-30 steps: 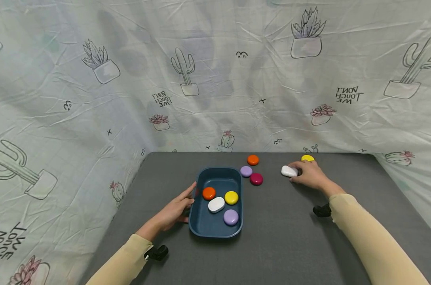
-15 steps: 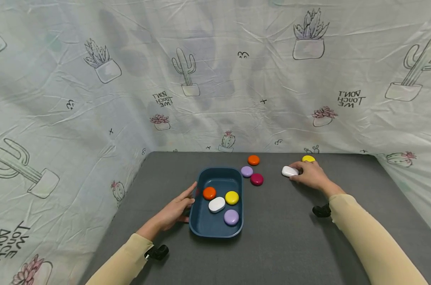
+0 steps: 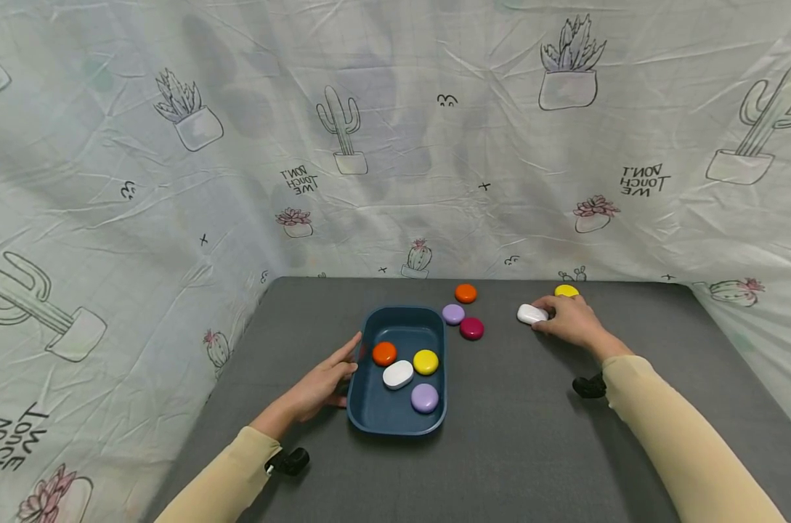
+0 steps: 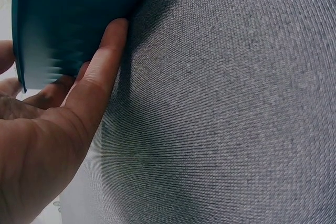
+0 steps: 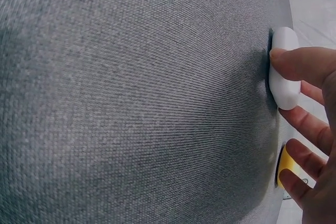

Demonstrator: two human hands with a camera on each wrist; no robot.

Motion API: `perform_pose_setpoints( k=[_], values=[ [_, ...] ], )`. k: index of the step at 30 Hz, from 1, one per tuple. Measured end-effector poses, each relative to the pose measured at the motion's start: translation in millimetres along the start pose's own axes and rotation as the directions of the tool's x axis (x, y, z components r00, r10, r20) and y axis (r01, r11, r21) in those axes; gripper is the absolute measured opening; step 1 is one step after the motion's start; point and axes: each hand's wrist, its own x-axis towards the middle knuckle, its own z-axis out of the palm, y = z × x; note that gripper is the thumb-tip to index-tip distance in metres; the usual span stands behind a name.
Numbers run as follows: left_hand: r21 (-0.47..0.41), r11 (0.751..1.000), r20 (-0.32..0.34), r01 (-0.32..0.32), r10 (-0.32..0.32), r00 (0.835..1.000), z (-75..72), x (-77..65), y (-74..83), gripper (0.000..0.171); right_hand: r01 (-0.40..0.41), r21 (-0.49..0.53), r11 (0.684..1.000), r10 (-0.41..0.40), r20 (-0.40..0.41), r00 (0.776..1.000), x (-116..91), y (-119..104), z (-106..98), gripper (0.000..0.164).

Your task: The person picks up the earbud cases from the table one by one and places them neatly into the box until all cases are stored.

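My left hand (image 3: pixel 315 391) rests against the left side of a dark blue rectangular tray (image 3: pixel 395 428), fingers fairly straight along its outer wall. In the left wrist view, one finger (image 4: pixel 102 69) lies low on that wall near the cloth. Inside the tray are an orange round piece (image 3: pixel 384 354), a yellow one (image 3: pixel 426 362), a white oval one (image 3: pixel 398 375) and a light purple one (image 3: pixel 424 398). My right hand (image 3: pixel 572 319) pinches a second white oval piece (image 5: pixel 285 85) at the back right, thumb on its near side. That piece lies at the grey surface.
Between tray and right hand lie an orange piece (image 3: pixel 465 293), a light purple piece (image 3: pixel 453 314) and a dark red piece (image 3: pixel 471 328). Another yellow piece (image 3: pixel 566 290) sits just behind the right hand. A cactus-print curtain (image 3: pixel 395 145) hangs behind the grey table (image 3: pixel 513 443).
Both hands and all the pieces stay in place; the head view has shifted only slightly.
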Motion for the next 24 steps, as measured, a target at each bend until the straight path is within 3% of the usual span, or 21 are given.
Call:
perform_pose_setpoints(
  k=[8, 14, 24],
  values=[
    [-0.010, 1.000, 0.000, 0.001, -0.001, 1.000, -0.7, 1.4, -2.1, 0.061, -0.019, -0.016, 1.000, 0.019, 0.000, 1.000, -0.7, -3.2, 0.3, 0.046],
    [-0.002, 1.000, -0.002, 0.001, -0.001, 1.000, -1.3, 1.6, -3.3, 0.061, 0.030, -0.048, 0.998, -0.030, 0.004, 1.000, -2.1, -10.3, 4.7, 0.044],
    [0.001, 1.000, -0.003, -0.021, 0.021, 1.000, -3.0, 0.7, -9.4, 0.062, 0.122, -0.002, 0.993, -0.122, -0.051, 0.991, 1.6, -51.3, 7.7, 0.046]
  ],
)
